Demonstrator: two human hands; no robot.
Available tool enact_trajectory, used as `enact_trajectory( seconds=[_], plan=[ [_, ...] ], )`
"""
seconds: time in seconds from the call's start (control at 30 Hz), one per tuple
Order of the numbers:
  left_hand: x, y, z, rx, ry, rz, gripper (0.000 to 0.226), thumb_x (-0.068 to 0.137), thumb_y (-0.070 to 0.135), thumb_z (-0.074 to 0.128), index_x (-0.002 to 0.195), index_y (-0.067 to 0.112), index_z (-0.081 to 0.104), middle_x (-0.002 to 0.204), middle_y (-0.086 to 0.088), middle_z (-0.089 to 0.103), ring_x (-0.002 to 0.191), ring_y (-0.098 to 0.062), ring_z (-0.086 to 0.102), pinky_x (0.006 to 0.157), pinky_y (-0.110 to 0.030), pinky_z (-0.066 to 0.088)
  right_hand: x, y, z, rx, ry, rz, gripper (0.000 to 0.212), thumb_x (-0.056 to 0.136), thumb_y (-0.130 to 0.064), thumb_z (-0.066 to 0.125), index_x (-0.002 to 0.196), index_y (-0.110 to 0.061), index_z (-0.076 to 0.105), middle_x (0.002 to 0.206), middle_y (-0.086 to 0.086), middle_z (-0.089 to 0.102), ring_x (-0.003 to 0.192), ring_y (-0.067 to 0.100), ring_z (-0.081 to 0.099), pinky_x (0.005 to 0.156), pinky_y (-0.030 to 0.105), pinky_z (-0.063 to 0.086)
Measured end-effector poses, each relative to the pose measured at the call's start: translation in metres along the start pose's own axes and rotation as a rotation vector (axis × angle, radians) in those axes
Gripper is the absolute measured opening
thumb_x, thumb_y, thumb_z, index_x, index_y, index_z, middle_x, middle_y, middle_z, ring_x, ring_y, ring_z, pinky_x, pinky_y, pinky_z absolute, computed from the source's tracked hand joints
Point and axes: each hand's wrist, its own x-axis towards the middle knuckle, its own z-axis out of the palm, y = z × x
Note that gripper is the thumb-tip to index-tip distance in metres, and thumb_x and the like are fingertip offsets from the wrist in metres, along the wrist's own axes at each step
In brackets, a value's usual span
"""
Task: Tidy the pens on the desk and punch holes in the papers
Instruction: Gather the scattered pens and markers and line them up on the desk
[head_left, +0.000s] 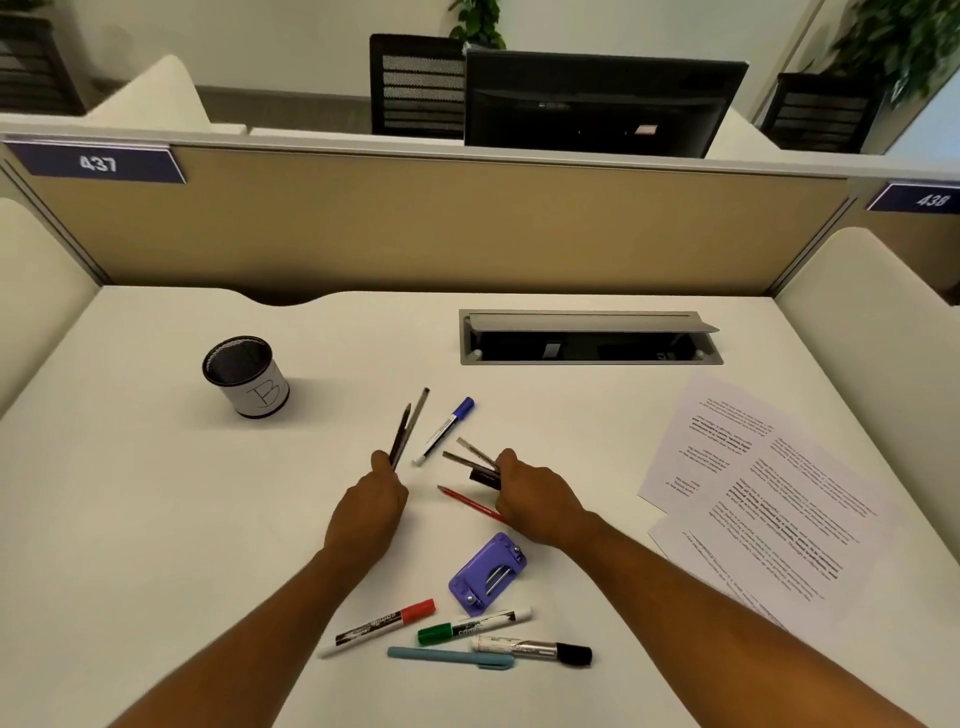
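Between both hands (371, 499) (535, 501), blue-capped marker (444, 430), red pencil (470, 503), hole punch (487, 573) nearer.

A dark blue sign (96, 163) at the far left of the partition reads "437", its twin (920, 199) at the far right reads "438", and the pen cup (247, 375) on the counter bears a handwritten "B"; the papers' (769, 493) print is too small to read.
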Motion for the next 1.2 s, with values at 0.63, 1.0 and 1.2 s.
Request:
enact_trajectory(
  seconds=[0.63,1.0,1.2],
  plan=[
    [0.070,0.031,0.011,-0.035,-0.055,0.033,0.053,0.088,0.053,0.062,0.123,0.016,0.047,0.111,-0.009,0.065,0.102,-0.031,0.063,0.080,-0.038,0.050,0.005,0.038,0.005,0.125,-0.038,0.092,0.029,0.101,-0.040,0.048,0.104,-0.013,0.054,0.092,0.006,0.063,0.078,0.024,0.060,0.063,0.034,0.043],
    [0.055,0.015,0.012,0.045,-0.033,0.042,0.025,0.097,0.029,0.053,0.112,0.010,0.049,0.112,-0.012,0.056,0.096,-0.034,0.059,0.076,-0.042,0.049,-0.034,0.059,-0.009,0.548,-0.036,0.139,0.028,0.100,-0.044,0.053,0.113,-0.022,0.064,0.096,-0.001,0.067,0.085,0.018,0.062,0.077,0.034,0.049],
    [0.006,-0.014,0.001,0.099,0.056,0.119,0.027,0.100,0.027,0.044,0.118,0.007,0.049,0.109,-0.014,0.050,0.079,-0.031,0.057,0.066,-0.043,0.050,-0.070,0.027,-0.010,0.449,-0.077,-0.010,0.008,0.101,-0.032,0.053,0.097,-0.028,0.058,0.085,-0.006,0.068,0.069,0.010,0.062,0.070,0.030,0.051]
  ],
)
